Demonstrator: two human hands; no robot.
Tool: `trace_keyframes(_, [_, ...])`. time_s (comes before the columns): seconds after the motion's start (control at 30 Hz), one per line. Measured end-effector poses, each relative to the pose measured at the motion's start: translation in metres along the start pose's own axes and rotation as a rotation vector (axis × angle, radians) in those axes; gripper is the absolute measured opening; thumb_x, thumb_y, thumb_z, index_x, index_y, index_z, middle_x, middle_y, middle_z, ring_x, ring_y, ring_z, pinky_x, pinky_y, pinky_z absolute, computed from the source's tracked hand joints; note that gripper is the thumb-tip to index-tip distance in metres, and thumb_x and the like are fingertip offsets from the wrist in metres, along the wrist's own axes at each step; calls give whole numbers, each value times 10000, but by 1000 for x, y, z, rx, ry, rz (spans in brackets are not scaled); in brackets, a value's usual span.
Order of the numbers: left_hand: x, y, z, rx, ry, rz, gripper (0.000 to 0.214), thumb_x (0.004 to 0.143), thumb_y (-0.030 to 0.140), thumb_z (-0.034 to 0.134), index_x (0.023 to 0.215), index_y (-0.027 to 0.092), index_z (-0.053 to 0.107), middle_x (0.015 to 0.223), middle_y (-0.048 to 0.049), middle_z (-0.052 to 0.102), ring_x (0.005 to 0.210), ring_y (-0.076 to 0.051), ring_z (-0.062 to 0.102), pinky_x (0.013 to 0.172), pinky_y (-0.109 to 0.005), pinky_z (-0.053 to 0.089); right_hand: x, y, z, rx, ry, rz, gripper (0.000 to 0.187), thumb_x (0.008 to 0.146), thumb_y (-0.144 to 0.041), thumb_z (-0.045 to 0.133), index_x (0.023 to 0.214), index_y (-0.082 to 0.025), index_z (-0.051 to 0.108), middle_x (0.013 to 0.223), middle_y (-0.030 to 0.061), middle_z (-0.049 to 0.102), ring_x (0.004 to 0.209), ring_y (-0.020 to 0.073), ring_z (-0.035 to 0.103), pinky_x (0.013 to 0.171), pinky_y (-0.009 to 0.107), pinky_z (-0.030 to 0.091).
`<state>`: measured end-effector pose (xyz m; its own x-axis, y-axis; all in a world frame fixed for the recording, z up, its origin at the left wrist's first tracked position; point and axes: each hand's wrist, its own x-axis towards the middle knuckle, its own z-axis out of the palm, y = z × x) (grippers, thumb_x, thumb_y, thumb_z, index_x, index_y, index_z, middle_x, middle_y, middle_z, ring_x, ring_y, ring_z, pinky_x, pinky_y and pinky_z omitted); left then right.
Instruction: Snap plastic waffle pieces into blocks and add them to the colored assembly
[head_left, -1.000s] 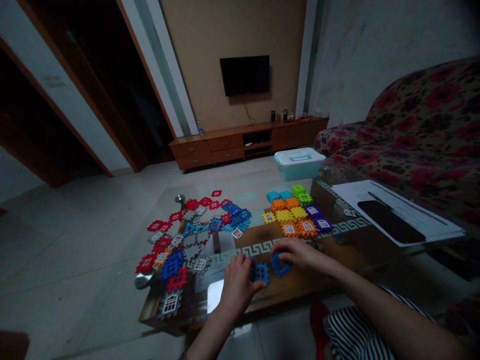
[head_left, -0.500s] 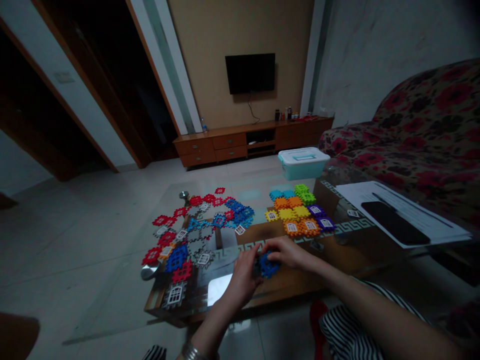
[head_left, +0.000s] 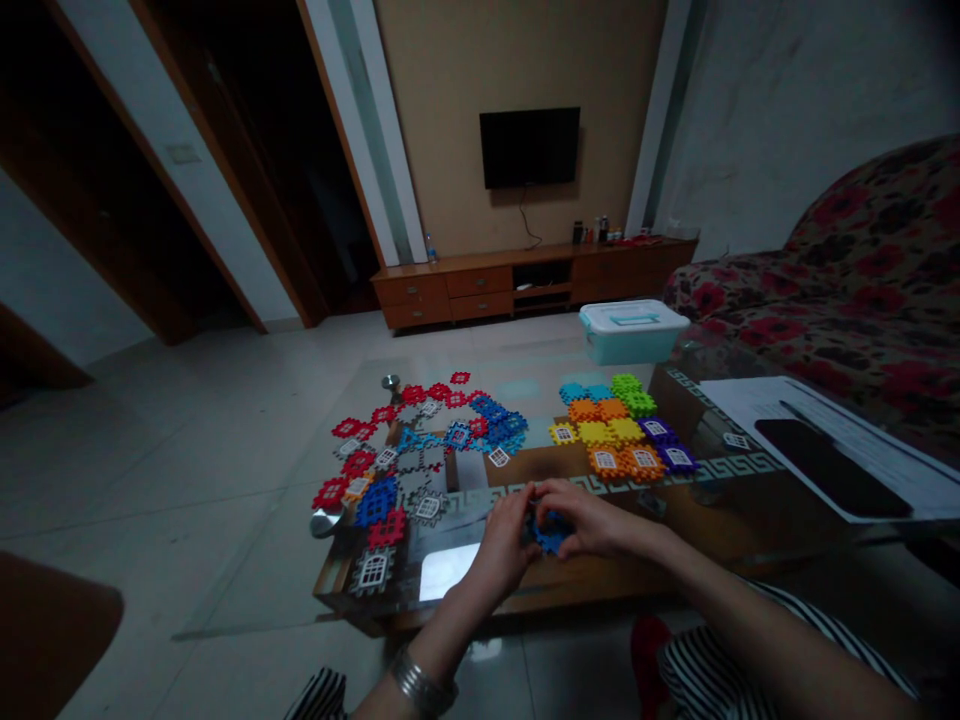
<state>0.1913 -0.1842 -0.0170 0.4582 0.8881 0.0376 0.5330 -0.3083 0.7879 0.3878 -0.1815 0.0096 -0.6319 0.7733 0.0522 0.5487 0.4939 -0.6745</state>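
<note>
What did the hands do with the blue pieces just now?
The left hand and right hand moved toward each other. The two blue pieces, apart at first, came together and are now held between both hands. The colored pieces and the box stayed where they were.

Two bare hands, the left hand (head_left: 504, 545) and the right hand (head_left: 589, 525), meet around a blue plastic interlocking block (head_left: 550, 535), their fingers (head_left: 521, 500) pressing on it, above a glass-topped wooden desk (head_left: 570, 585). Red, white and blue interlocking blocks (head_left: 390, 470) lie spread to the left. Orange, yellow, green and purple blocks (head_left: 615, 430) lie grouped to the right, near white papers (head_left: 847, 425) beneath a black phone (head_left: 832, 468).
</note>
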Motion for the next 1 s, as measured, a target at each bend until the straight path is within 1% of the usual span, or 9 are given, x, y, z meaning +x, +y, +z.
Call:
trace_keyframes(0.13, [2, -1, -7, -12, -29, 36, 773, 598, 31, 701, 1319, 207, 482, 1282, -95, 573, 1157, -256, 524, 1044, -453, 384, -3, -4, -1, -105, -63, 14, 388, 626, -165, 838, 950, -178, 625, 1171, 71, 567, 1110, 235, 494, 970, 365, 403])
trace_keyframes(0.2, [7, 0, -19, 62, -28, 46, 614, 648, 34, 670, 1228, 197, 551, 1192, -78, 617, 1088, -229, 559, 990, -407, 430, -3, -6, -1, -191, -47, 48, 369, 655, -224, 829, 953, -179, 617, 1091, 73, 587, 1050, 250, 503, 923, 381, 419])
trace_keyframes(0.27, [16, 0, -37, 267, 78, 1, 414, 708, 29, 613, 1089, 193, 614, 1098, -55, 643, 1061, -203, 565, 959, -351, 442, -4, -8, 1, -263, -29, 77, 362, 679, -278, 810, 963, -184, 607, 1073, 77, 576, 1016, 259, 502, 886, 389, 428])
trace_keyframes(0.33, [27, -3, -56, 502, 246, -96, 297, 757, 29, 552, 1000, 183, 628, 1062, -62, 636, 1074, -206, 547, 956, -343, 430, -6, -12, 5, -317, -9, 109, 350, 700, -292, 780, 976, -179, 597, 1079, 89, 559, 995, 262, 504, 863, 388, 433])
trace_keyframes(0.4, [39, -7, -71, 637, 370, -184, 275, 790, 43, 510, 1020, 150, 617, 1100, -112, 607, 1092, -249, 524, 950, -391, 422, -10, -17, 8, -363, 18, 148, 346, 708, -279, 753, 988, -160, 589, 1082, 111, 550, 993, 272, 506, 865, 395, 433])
trace_keyframes(0.47, [50, -10, -79, 768, 412, -245, 300, 819, 62, 470, 1085, 118, 597, 1156, -159, 568, 1107, -293, 508, 922, -423, 424, -17, -20, 10, -397, 45, 200, 362, 695, -268, 744, 995, -143, 585, 1085, 132, 546, 999, 288, 507, 875, 408, 432])
trace_keyframes(0.6, [65, -13, -79, 1034, 397, -322, 315, 874, 86, 385, 1100, 118, 602, 1146, -160, 566, 1087, -307, 524, 857, -394, 440, -40, -15, -1, -414, 55, 319, 376, 675, -240, 732, 1010, -141, 590, 1094, 143, 553, 1002, 300, 525, 868, 418, 438])
trace_keyframes(0.8, [75, -17, -88, 1058, 334, -313, 237, 904, 205, 451, 1039, 103, 618, 1049, -151, 599, 1026, -294, 563, 791, -350, 459, -73, 15, -33, -478, 99, 434, 296, 677, -142, 698, 958, -135, 607, 1059, 144, 589, 986, 283, 563, 849, 392, 452])
trace_keyframes(1.0, [78, -28, -92, 1083, 318, -257, 265, 888, 114, 374, 993, 98, 617, 1009, -152, 604, 973, -277, 589, 720, -315, 445, -76, 20, -40, -493, 131, 423, 280, 717, -146, 700, 980, -140, 606, 1082, 138, 596, 1009, 281, 572, 868, 403, 465])
